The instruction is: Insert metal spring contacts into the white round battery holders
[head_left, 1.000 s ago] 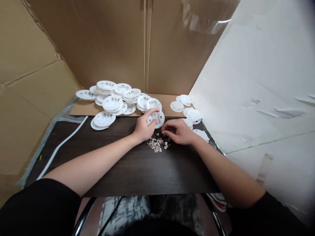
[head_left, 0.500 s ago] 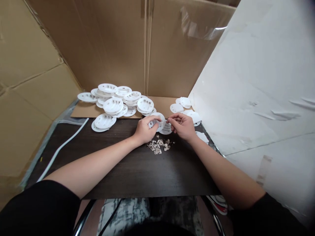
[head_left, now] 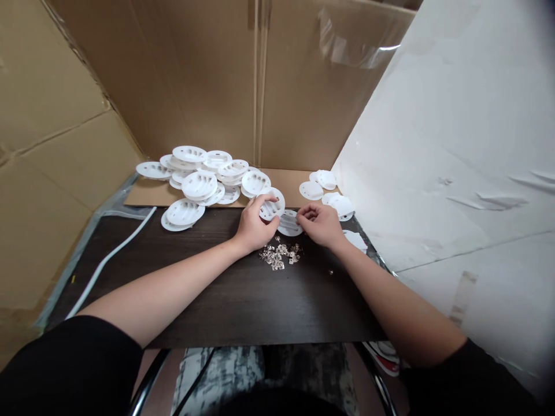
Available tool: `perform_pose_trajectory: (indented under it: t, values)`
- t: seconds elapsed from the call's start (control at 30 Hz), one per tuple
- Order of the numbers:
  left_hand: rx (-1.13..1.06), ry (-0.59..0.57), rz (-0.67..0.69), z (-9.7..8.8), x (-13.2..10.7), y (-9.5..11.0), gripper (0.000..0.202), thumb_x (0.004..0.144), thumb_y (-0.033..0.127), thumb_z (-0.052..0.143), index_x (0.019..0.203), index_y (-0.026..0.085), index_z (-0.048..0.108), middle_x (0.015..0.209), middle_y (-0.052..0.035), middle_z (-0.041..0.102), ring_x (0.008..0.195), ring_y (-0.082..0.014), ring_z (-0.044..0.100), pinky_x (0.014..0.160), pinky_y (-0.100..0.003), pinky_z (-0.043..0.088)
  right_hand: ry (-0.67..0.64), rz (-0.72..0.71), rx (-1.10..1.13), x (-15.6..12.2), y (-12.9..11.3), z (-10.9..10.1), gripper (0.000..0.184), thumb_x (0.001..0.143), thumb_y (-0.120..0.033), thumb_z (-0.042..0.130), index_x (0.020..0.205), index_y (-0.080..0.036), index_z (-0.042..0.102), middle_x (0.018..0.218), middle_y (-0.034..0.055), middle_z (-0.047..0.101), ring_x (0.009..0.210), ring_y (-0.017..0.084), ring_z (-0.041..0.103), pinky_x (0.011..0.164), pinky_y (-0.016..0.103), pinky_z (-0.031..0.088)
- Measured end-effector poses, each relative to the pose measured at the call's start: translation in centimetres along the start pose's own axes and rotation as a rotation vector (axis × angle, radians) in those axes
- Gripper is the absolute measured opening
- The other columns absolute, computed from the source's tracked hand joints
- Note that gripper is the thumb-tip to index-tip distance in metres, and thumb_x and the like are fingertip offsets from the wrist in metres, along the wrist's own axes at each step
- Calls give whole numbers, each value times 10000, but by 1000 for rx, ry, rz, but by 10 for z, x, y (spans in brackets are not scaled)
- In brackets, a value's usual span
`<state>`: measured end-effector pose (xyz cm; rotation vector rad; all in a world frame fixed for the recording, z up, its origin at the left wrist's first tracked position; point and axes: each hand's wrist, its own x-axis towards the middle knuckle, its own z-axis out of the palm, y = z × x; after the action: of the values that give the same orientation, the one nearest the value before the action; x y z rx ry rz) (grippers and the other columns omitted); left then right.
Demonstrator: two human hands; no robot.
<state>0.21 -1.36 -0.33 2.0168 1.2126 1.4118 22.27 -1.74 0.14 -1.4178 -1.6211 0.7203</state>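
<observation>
My left hand [head_left: 255, 224] grips a round white plastic battery-holder plate [head_left: 272, 205] between thumb and fingers, tilted above the table. Beneath and to the right of it lies a second battery-holder plate [head_left: 289, 224], its moulded slots facing up. My right hand [head_left: 319, 223] is closed at that plate's right edge, thumb and fingertips pressed together. Whatever is in this pinch is too small or hidden to name. Just in front of both hands is a loose pile of small shiny metal contact plates [head_left: 278, 257]. One small metal bit [head_left: 331, 271] lies apart, near my right forearm.
Stacked white battery-holder plates [head_left: 199, 186] fill the back left, partly on a cardboard sheet [head_left: 287, 179]. More white discs [head_left: 340, 205] lie along the right edge. A pale cable [head_left: 113, 254] crosses the dark table [head_left: 225, 306] at left. Cardboard walls [head_left: 199, 75] enclose the back and left.
My left hand has shifted slightly left and turned the held plate. My right hand has moved slightly down, its fingers more curled. A small metal bit now shows near my right forearm.
</observation>
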Motion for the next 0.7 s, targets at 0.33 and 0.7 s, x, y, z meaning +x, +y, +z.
perform_pose_trajectory:
  t: [0.33, 0.7]
  values:
    - [-12, -3, 27, 1, -3, 1, 686, 726, 117, 815, 1358, 219, 568, 1375, -142, 648, 1129, -286, 692, 800, -379, 636, -73, 89, 344, 1, -2, 7, 226, 778, -400, 831, 853, -211, 732, 769, 59, 792, 698, 225, 762, 725, 399, 664]
    - [85, -6, 10, 3, -4, -7, 825, 707, 186, 936, 1396, 253, 489, 1431, -148, 572, 1371, -360, 591, 1170, -571, 511, -105, -39, 380, -1, -3, 12, 202, 848, -398, 824, 914, -220, 755, 896, 73, 821, 877, 248, 782, 861, 430, 621]
